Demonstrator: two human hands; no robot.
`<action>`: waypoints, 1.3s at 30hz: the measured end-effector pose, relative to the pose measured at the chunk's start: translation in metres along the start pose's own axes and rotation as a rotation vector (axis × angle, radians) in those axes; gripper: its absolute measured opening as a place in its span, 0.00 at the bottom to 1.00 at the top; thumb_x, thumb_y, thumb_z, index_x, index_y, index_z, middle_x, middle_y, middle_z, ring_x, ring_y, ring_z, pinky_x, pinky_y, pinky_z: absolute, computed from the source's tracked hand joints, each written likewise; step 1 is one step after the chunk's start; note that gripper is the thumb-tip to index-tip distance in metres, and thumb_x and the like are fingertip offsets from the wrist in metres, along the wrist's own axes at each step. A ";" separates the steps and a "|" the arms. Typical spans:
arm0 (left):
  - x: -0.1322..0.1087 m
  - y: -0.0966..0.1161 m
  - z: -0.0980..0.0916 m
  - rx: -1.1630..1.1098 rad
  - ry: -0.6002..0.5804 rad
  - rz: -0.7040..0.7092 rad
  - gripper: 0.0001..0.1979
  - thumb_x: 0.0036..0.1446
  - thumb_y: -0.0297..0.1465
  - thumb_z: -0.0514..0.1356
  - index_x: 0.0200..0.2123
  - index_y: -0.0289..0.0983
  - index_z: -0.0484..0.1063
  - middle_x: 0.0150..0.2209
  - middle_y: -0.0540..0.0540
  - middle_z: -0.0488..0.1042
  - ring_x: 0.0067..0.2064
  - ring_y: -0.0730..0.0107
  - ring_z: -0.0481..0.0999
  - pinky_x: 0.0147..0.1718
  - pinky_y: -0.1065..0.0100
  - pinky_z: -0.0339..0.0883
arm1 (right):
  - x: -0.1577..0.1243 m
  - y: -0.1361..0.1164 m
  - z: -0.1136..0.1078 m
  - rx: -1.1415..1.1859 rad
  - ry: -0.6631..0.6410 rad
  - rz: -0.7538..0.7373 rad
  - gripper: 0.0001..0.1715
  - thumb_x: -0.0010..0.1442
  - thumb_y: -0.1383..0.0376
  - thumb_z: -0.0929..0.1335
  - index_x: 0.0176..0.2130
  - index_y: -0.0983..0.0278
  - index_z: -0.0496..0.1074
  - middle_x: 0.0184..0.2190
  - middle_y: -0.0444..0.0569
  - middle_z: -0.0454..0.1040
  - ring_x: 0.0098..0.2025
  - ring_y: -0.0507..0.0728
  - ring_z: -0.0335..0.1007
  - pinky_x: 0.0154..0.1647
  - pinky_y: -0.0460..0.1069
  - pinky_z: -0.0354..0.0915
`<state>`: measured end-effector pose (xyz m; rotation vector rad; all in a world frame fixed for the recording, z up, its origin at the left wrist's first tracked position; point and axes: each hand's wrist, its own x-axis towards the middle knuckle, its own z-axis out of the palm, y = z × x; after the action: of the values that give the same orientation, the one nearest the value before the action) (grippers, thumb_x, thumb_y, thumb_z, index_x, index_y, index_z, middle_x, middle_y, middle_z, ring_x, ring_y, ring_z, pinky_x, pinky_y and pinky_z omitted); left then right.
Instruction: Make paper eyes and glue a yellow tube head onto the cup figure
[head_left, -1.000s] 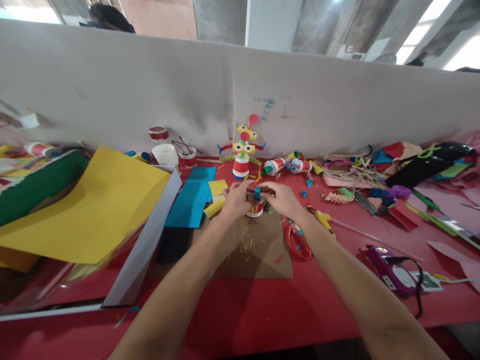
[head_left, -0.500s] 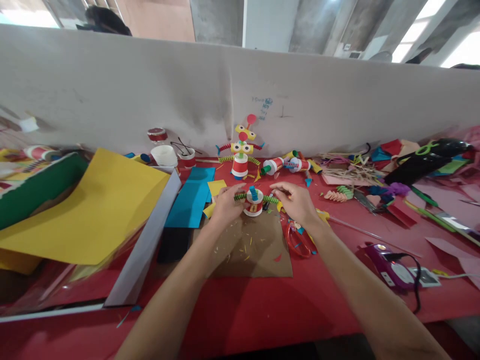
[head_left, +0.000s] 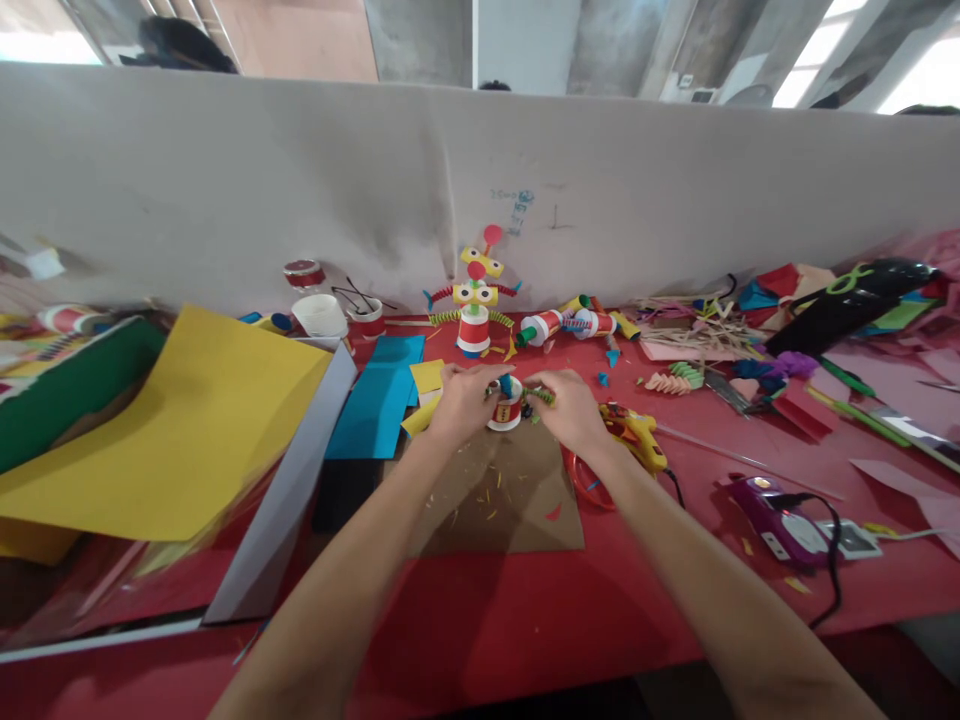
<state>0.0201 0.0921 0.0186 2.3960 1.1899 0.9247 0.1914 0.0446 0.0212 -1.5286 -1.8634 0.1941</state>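
A small red-and-white paper cup [head_left: 506,412] stands upside down at the far edge of a brown board [head_left: 491,500]. A blue folded paper strip [head_left: 506,384] rises from its top. My left hand [head_left: 466,402] closes at the cup's left side, its fingertips at the rim of the top; the strip on that side is mostly hidden. My right hand [head_left: 571,405] is closed around the green folded paper strip [head_left: 541,397] that sticks out on the right, fingertips close to the cup. Red-handled scissors [head_left: 589,485] lie partly under my right wrist.
Finished cup figures [head_left: 474,325] stand behind, with more lying to their right. A yellow glue gun [head_left: 637,438] and a purple power socket [head_left: 780,525] are on the right. Blue paper [head_left: 379,400] and a box with yellow paper [head_left: 172,420] fill the left.
Both hands have moved inward, closer to the cup. My right hand has shifted left and down, uncovering the glue gun. The view has shifted slightly.
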 end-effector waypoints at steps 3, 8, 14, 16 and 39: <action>0.002 -0.001 -0.001 0.057 -0.033 0.089 0.24 0.48 0.20 0.54 0.50 0.41 0.68 0.45 0.42 0.76 0.46 0.59 0.73 0.54 0.53 0.49 | 0.008 0.001 0.005 0.024 -0.001 -0.032 0.16 0.50 0.72 0.67 0.41 0.61 0.72 0.38 0.49 0.76 0.44 0.60 0.68 0.46 0.55 0.64; 0.004 0.000 -0.002 0.156 -0.055 0.137 0.27 0.47 0.19 0.54 0.53 0.36 0.61 0.38 0.41 0.76 0.42 0.60 0.74 0.53 0.55 0.52 | 0.014 0.000 0.006 0.099 -0.026 -0.087 0.20 0.52 0.70 0.67 0.46 0.60 0.69 0.42 0.50 0.75 0.45 0.60 0.69 0.46 0.53 0.64; 0.003 -0.002 -0.004 0.222 -0.064 0.138 0.26 0.47 0.18 0.53 0.51 0.36 0.60 0.35 0.43 0.77 0.39 0.62 0.75 0.51 0.56 0.54 | 0.017 0.003 0.006 0.133 -0.042 -0.142 0.18 0.53 0.72 0.65 0.45 0.60 0.71 0.42 0.47 0.76 0.44 0.58 0.70 0.46 0.52 0.64; 0.002 -0.001 -0.004 0.228 -0.067 0.123 0.25 0.47 0.19 0.52 0.50 0.36 0.60 0.35 0.45 0.77 0.39 0.63 0.75 0.51 0.56 0.54 | 0.016 0.005 0.008 0.131 -0.038 -0.147 0.19 0.53 0.74 0.64 0.44 0.61 0.72 0.42 0.48 0.76 0.44 0.58 0.71 0.47 0.52 0.64; -0.058 0.011 -0.006 -0.273 0.298 -0.321 0.22 0.45 0.19 0.54 0.45 0.38 0.67 0.45 0.44 0.73 0.45 0.66 0.73 0.44 0.63 0.66 | 0.000 -0.001 -0.009 0.148 0.040 -0.063 0.17 0.55 0.71 0.65 0.46 0.61 0.70 0.41 0.49 0.76 0.45 0.57 0.70 0.48 0.53 0.64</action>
<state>-0.0028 0.0393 0.0053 1.8332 1.3966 1.2695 0.1955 0.0419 0.0286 -1.3629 -1.8205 0.2641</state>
